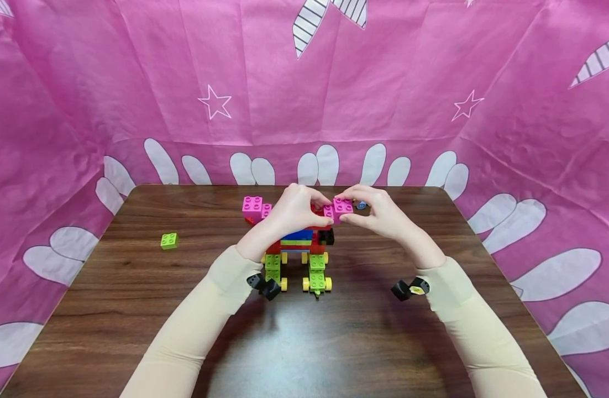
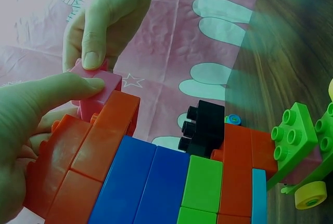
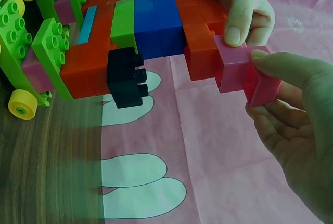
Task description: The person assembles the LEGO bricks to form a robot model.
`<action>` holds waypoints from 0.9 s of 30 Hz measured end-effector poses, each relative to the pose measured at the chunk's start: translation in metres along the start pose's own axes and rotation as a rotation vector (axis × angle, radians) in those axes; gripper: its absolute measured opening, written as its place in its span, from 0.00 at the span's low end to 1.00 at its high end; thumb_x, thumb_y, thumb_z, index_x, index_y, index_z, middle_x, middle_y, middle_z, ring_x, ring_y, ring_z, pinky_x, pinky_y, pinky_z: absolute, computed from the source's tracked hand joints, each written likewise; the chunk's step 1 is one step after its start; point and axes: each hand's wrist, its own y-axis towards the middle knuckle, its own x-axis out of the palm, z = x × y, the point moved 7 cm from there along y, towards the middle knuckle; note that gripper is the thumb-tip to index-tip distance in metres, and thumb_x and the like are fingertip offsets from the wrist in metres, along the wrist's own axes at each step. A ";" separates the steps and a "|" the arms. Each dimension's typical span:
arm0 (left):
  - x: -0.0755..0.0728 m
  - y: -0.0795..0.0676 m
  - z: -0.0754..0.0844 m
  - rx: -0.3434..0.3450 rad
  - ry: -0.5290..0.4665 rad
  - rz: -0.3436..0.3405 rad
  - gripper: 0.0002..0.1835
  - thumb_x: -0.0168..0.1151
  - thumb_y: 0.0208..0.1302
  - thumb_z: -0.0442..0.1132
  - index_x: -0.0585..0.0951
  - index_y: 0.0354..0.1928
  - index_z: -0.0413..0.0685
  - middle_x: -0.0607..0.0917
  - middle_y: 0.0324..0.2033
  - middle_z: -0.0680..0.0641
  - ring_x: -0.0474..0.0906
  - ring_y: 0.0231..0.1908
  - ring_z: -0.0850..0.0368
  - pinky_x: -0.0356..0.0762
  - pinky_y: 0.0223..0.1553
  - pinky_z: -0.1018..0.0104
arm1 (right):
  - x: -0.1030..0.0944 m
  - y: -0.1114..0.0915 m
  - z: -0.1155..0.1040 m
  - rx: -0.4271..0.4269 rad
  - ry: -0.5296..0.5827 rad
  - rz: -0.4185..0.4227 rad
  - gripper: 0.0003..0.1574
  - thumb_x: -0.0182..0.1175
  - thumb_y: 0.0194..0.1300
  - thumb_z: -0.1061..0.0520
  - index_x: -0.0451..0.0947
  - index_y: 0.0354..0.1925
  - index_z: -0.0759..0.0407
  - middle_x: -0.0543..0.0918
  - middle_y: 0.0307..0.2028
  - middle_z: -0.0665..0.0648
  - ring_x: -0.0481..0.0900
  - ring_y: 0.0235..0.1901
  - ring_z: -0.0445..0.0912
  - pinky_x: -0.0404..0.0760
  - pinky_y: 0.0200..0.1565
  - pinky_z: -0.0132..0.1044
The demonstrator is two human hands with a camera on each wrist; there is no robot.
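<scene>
A figure built of toy building bricks (image 1: 297,235) stands upright on the table, with red, blue and lime layers. My left hand (image 1: 295,207) pinches the inner pink brick (image 3: 232,68) at the figure's upper right. Beside it, my right hand (image 1: 376,213) pinches the outer pink brick (image 1: 342,206) between thumb and fingers. The two pink bricks touch, and the inner one sits against a red brick (image 2: 106,135). Another pink brick (image 1: 252,205) tops the figure's left side. A black brick (image 2: 205,128) juts from the body. The left hand hides part of the figure's top.
A loose lime brick (image 1: 168,241) lies on the wooden table (image 1: 324,348) to the left. Behind the right hand is a small blue piece (image 1: 361,205). The figure's lime feet carry yellow wheels (image 1: 328,283). Pink printed cloth (image 1: 264,72) surrounds the table's back and sides.
</scene>
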 end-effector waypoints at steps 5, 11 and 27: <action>-0.001 -0.001 -0.001 -0.001 0.004 0.004 0.19 0.74 0.52 0.46 0.87 0.45 0.46 0.89 0.38 0.48 0.82 0.37 0.58 0.79 0.36 0.71 | 0.001 0.002 0.000 0.005 0.016 -0.007 0.21 0.71 0.54 0.62 0.81 0.48 0.61 0.83 0.43 0.55 0.76 0.39 0.41 0.75 0.35 0.33; 0.000 -0.001 -0.001 0.009 0.019 -0.003 0.19 0.74 0.52 0.46 0.87 0.45 0.46 0.89 0.37 0.49 0.81 0.35 0.58 0.77 0.33 0.72 | 0.002 0.001 0.002 0.033 0.022 -0.029 0.21 0.71 0.55 0.60 0.81 0.49 0.59 0.83 0.44 0.54 0.75 0.38 0.40 0.75 0.33 0.32; 0.000 -0.001 0.002 0.014 0.045 -0.014 0.19 0.73 0.54 0.47 0.86 0.47 0.47 0.89 0.40 0.49 0.81 0.37 0.58 0.76 0.34 0.72 | 0.000 0.001 0.005 0.019 0.014 -0.011 0.21 0.71 0.54 0.61 0.81 0.49 0.57 0.84 0.42 0.53 0.78 0.41 0.40 0.75 0.39 0.29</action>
